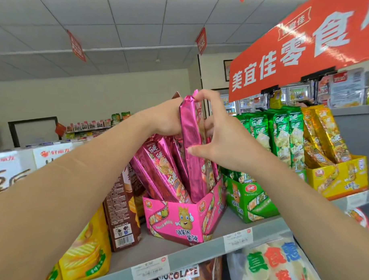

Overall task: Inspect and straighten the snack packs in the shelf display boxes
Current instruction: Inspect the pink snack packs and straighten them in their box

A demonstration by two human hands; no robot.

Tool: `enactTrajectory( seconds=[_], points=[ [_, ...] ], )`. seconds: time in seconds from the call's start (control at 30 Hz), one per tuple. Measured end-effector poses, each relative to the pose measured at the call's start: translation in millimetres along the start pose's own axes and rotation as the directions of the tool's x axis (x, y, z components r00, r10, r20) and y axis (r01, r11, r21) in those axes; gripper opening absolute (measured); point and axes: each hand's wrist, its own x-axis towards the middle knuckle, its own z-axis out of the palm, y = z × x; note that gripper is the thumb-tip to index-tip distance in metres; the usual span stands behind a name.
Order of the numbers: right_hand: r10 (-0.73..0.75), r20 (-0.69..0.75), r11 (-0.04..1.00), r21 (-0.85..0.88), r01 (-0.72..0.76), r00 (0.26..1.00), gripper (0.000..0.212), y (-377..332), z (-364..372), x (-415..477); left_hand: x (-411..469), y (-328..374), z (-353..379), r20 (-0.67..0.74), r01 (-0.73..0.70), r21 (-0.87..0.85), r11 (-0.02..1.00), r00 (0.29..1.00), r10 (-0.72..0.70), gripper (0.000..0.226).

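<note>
A pink display box [178,221] stands on the grey shelf [206,247], turned at an angle, holding several long pink foil snack packs [159,168]. One pink pack [191,139] stands upright in the box. My right hand [219,138] pinches its top edge with thumb and forefinger, its other fingers lying against the pack's side. My left hand [166,119] is behind the packs on the left and grips their upper ends; its fingers are hidden by the foil.
A green display box [246,200] with green packs and a yellow box [337,176] with gold packs stand to the right. A brown carton [121,215] and yellow chip bags [85,254] stand to the left. A red banner [301,47] hangs overhead.
</note>
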Motion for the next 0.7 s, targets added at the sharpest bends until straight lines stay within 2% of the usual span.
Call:
enactTrajectory(
  seconds=[0.2, 0.3, 0.4, 0.47, 0.57, 0.7],
  points=[
    [-0.004, 0.064, 0.959, -0.281, 0.021, 0.998, 0.100, 12.5, 4.6, -1.6, -4.3, -5.6, -4.7, -0.043, 0.095, -0.240, 0.966, 0.993, -0.108, 0.036],
    [-0.056, 0.112, 0.911, -0.401, 0.097, 0.992, 0.098, 8.0, -0.5, 3.2, -8.4, -5.2, -1.3, -0.111, 0.102, -0.110, 0.989, 0.987, -0.114, 0.031],
    [-0.147, 0.172, 0.908, -0.366, 0.202, 0.974, 0.071, 1.4, -7.2, 14.9, -20.6, 0.9, -5.0, -0.154, 0.066, 0.044, 0.997, 0.986, -0.058, 0.018],
    [-0.135, 0.238, 0.907, -0.361, 0.217, 0.962, 0.062, -1.6, -8.9, 20.9, -30.7, 3.4, -9.4, -0.182, 0.058, 0.231, 0.971, 0.983, -0.016, 0.012],
    [-0.057, 0.336, 0.905, -0.380, 0.191, 0.940, 0.072, 1.5, -7.4, 26.8, -49.9, 1.9, -13.7, -0.190, 0.147, 0.472, 0.869, 0.980, -0.063, 0.036],
    [-0.009, 0.400, 0.865, -0.457, 0.208, 0.916, 0.081, 3.1, -3.0, 30.6, -73.0, 0.9, -10.5, -0.069, 0.232, 0.532, 0.814, 0.970, -0.232, 0.065]
  ],
)
